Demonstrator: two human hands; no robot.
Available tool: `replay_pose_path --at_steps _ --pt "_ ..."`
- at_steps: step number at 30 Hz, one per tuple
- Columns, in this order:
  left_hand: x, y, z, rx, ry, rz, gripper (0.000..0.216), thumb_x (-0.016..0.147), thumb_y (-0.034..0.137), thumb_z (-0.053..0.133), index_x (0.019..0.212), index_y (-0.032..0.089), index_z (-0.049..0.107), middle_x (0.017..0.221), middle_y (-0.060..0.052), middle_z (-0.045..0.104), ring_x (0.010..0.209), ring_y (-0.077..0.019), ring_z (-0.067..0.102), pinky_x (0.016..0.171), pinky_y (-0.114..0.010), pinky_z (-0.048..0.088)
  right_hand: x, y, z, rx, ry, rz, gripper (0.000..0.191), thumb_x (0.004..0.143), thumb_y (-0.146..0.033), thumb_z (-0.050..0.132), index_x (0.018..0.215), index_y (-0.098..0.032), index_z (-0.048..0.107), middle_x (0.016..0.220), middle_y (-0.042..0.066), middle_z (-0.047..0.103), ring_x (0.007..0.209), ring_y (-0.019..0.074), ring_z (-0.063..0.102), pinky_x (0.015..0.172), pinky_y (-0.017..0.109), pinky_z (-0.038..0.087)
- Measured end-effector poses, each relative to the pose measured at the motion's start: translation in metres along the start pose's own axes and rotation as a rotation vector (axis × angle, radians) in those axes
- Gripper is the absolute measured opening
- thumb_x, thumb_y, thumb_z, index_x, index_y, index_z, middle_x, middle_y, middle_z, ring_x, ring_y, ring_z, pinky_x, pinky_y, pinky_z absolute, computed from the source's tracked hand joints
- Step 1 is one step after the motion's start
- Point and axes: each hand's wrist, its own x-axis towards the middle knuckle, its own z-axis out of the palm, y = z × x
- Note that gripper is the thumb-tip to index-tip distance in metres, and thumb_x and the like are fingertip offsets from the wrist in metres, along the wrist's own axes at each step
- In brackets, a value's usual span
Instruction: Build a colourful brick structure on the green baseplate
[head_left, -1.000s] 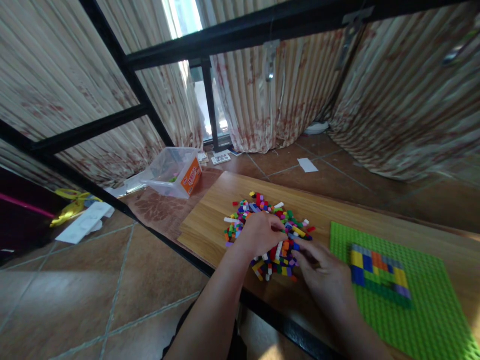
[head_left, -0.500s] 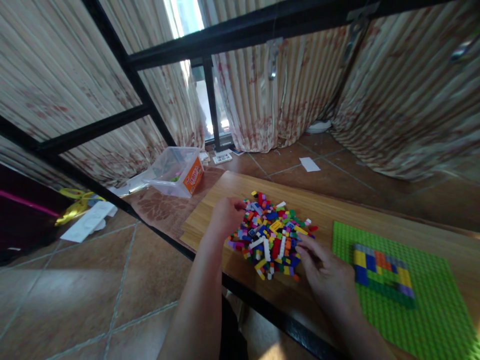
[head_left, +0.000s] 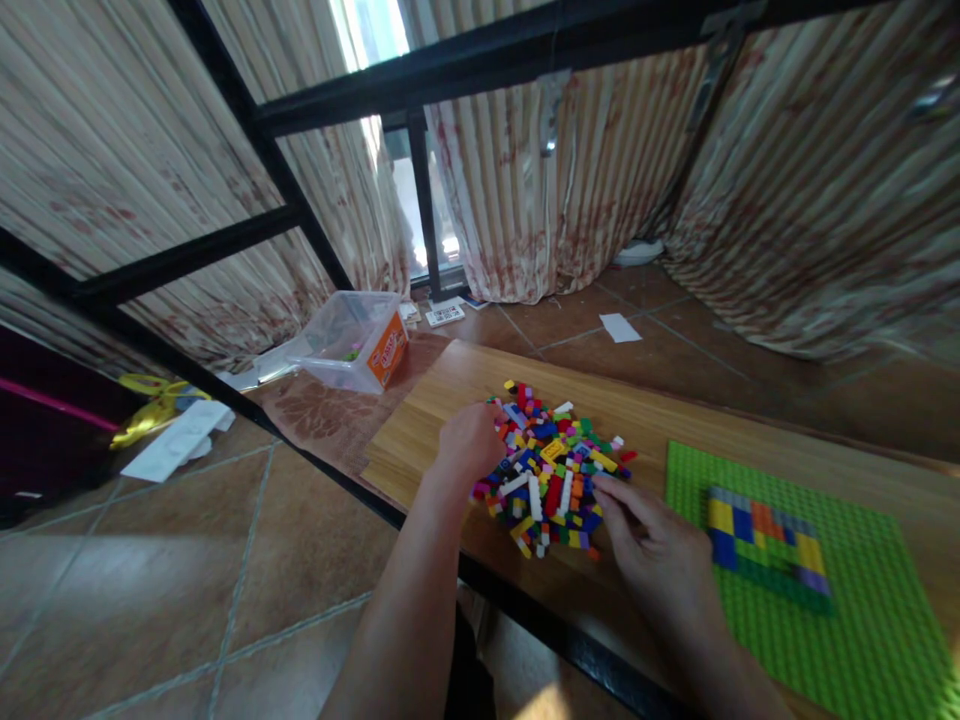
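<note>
A heap of small multicoloured toy bricks [head_left: 553, 475] lies spread on the wooden tabletop. My left hand [head_left: 471, 442] rests at the heap's left side, back of the hand up; its fingertips point down into the bricks and are hidden. At the right edge of the heap is my right hand [head_left: 652, 540], thumb and forefinger close together and the other fingers curled. Whatever its fingertips may hold is too small to make out. Right of that hand, a low rectangular block of joined bricks [head_left: 769, 545] stands on a green studded baseplate [head_left: 862, 640].
A clear plastic box [head_left: 341, 345] with an orange label stands beyond the left end of the wooden tabletop [head_left: 442, 385]. Black metal bars [head_left: 480, 75] cross ahead, before patterned curtains [head_left: 495, 220]. White paper [head_left: 620, 328] lies on the tiled floor.
My left hand has shifted right and slightly down, further over the bricks, and its fingers have gone out of sight. My right hand has barely moved.
</note>
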Motion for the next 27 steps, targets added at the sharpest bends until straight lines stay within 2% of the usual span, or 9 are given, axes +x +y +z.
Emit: replay_pose_path --at_steps 5,9,14,18,22,27 --pt "0.0 -0.002 -0.006 -0.037 -0.004 0.056 0.023 0.076 0.01 0.054 0.089 0.017 0.072 0.091 -0.009 0.069 0.087 -0.0223 0.064 0.077 -0.031 0.048 0.001 -0.001 -0.002 0.05 0.0 0.046 0.017 0.09 -0.028 0.058 0.097 -0.022 0.072 0.094 0.003 0.076 0.079 0.0159 0.073 0.072 0.025 0.058" --pt "-0.002 -0.004 -0.013 -0.309 -0.052 0.214 0.02 0.078 0.015 0.059 0.094 0.016 0.07 0.085 -0.004 0.069 0.076 -0.0158 0.061 0.07 -0.026 0.047 0.004 -0.008 -0.006 0.133 -0.009 0.194 0.02 0.09 -0.033 0.058 0.098 -0.023 0.073 0.095 0.004 0.076 0.077 0.0175 0.072 0.067 0.028 0.058" --pt "-0.007 0.013 -0.004 -0.663 -0.271 0.41 0.018 0.078 0.017 0.063 0.096 0.015 0.068 0.088 -0.003 0.071 0.077 -0.0145 0.064 0.072 -0.025 0.05 0.01 -0.019 -0.01 0.352 -0.044 0.387 0.026 0.086 -0.038 0.061 0.105 -0.022 0.07 0.098 0.006 0.075 0.082 0.0191 0.07 0.067 0.03 0.057" --pt "-0.013 0.035 0.008 -0.857 -0.445 0.467 0.019 0.079 0.014 0.064 0.098 0.014 0.062 0.092 -0.006 0.071 0.084 -0.0163 0.067 0.077 -0.028 0.052 0.011 -0.019 -0.009 0.504 -0.086 0.454 0.032 0.083 -0.039 0.066 0.11 -0.023 0.068 0.102 0.006 0.073 0.086 0.0196 0.068 0.072 0.032 0.056" --pt "-0.016 0.043 0.016 -0.865 -0.489 0.509 0.017 0.079 0.014 0.065 0.094 0.014 0.057 0.089 -0.006 0.07 0.082 -0.0159 0.067 0.075 -0.028 0.052 0.011 -0.013 -0.009 0.594 -0.083 0.48 0.03 0.081 -0.038 0.068 0.107 -0.023 0.069 0.1 0.006 0.072 0.088 0.0194 0.067 0.078 0.034 0.055" --pt "-0.019 0.047 0.019 -0.755 -0.398 0.562 0.014 0.078 0.017 0.066 0.089 0.015 0.057 0.082 -0.002 0.068 0.075 -0.0141 0.064 0.069 -0.025 0.05 0.013 -0.013 -0.011 0.67 -0.08 0.509 0.029 0.079 -0.037 0.071 0.104 -0.022 0.07 0.088 0.003 0.071 0.084 0.018 0.066 0.076 0.032 0.055"
